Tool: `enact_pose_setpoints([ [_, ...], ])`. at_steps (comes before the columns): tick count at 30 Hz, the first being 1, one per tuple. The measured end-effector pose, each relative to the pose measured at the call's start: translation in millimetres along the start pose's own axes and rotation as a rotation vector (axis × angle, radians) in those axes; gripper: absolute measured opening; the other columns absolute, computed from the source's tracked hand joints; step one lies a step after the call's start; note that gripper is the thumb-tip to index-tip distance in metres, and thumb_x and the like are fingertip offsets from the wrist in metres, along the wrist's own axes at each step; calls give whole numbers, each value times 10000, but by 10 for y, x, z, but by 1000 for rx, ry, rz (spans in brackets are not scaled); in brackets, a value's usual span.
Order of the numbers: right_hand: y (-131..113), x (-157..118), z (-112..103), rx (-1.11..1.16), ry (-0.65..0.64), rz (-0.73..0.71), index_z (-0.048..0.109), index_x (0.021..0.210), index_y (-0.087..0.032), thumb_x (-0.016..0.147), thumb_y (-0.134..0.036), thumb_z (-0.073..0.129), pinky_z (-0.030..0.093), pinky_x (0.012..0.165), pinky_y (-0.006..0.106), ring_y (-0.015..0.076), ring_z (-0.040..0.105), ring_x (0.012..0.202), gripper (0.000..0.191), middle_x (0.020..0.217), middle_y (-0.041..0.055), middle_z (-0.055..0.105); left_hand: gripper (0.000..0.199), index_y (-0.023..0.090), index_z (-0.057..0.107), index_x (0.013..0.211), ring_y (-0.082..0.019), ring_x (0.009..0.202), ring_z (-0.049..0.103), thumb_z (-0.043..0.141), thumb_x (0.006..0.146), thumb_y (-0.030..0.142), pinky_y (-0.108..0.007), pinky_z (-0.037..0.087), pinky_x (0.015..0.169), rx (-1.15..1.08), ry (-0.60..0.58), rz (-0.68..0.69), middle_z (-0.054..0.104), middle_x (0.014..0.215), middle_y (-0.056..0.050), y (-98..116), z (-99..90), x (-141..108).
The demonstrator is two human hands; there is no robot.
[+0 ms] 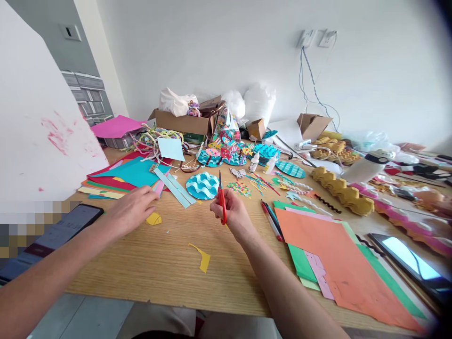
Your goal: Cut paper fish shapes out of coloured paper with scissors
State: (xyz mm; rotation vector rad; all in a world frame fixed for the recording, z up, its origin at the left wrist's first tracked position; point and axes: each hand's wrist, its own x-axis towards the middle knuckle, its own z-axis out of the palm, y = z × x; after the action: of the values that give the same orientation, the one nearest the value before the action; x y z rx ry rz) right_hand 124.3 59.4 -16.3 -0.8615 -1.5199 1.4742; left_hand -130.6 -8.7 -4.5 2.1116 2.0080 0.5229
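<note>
The disc with pale waves lies flat on the table. Just right of it, the right hand grips red scissors, blades pointing up and away. Left of the disc and nearer the wearer, the left hand hovers or rests palm down, fingers loosely bent; whether they pinch anything, I cannot tell. The yellow fish lies beside its fingers, and a yellow scrap lies on the near side of the disc.

Pale blue strips crowd the disc's left side, with stacked coloured paper farther left. Beyond the disc stand two glue bottles, more decorated discs and a cardboard box. To its right lie confetti, pens, a yellow egg carton and orange paper over green sheets.

The right fingers cover part of the scissors' handles. The left forearm passes in front of a phone, partly pixelated at the edge. Dark blur cuts off the far right, and small items there are hard to make out.
</note>
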Motion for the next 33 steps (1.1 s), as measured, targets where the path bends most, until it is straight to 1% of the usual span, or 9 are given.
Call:
enact_pose_setpoints([
  [2,-12,-1,-1,4,19,-10,456,752,-207,634,-256,639,348,456,212,88,457,487,223,593,-77,527,185,211,630,853,-284,944,573,452,803,219,-404,409,848,23,-74,107,623,968,-86,226,89,-63],
  [4,-12,3,-3,17,38,-21,462,756,-204,626,-251,642,348,453,209,87,454,485,227,587,-78,525,193,219,637,853,-243,871,608,464,798,153,-354,447,789,26,-178,212,655,915,-60,465,224,-130],
  [6,-2,12,-12,35,60,-37,467,770,-202,617,-254,649,355,450,207,86,456,485,244,590,-79,527,196,222,639,870,-230,876,616,492,789,120,-334,460,782,32,-242,296,668,934,-55,663,372,-177],
  [9,12,30,-43,64,100,-67,463,779,-200,616,-265,659,376,463,207,82,456,491,263,599,-81,528,220,204,628,884,-247,910,605,488,778,72,-359,461,809,55,-276,367,658,960,-80,818,543,-184],
  [13,-1,43,-88,97,149,-96,458,768,-198,636,-284,656,356,453,201,80,454,486,253,584,-78,523,210,197,610,798,-250,840,609,459,783,52,-362,473,752,79,-296,406,647,869,-82,824,637,-116],
  [17,-36,43,-116,122,187,-112,467,776,-196,639,-289,660,345,447,202,78,448,471,255,572,-80,511,204,210,602,754,-233,792,612,447,813,92,-336,466,710,87,-303,412,653,819,-63,801,641,-75],
  [21,-60,52,-154,128,231,-133,481,793,-192,645,-287,656,346,452,203,82,456,474,248,568,-79,509,221,211,598,737,-217,756,617,417,820,114,-307,436,654,92,-295,365,664,795,-54,793,554,-51],
  [26,-59,70,-193,82,276,-150,474,817,-192,667,-316,625,366,468,209,88,469,481,246,576,-76,514,225,210,540,674,-177,609,580,391,817,119,-264,345,534,78,-291,304,617,665,-8,813,407,-60],
  [33,-2,94,-173,-146,217,-120,435,829,-210,694,-366,579,389,491,227,103,474,501,252,616,-72,493,206,213,530,683,-188,694,597,403,827,139,-267,351,601,38,-337,285,655,732,-20,938,375,-218],
])
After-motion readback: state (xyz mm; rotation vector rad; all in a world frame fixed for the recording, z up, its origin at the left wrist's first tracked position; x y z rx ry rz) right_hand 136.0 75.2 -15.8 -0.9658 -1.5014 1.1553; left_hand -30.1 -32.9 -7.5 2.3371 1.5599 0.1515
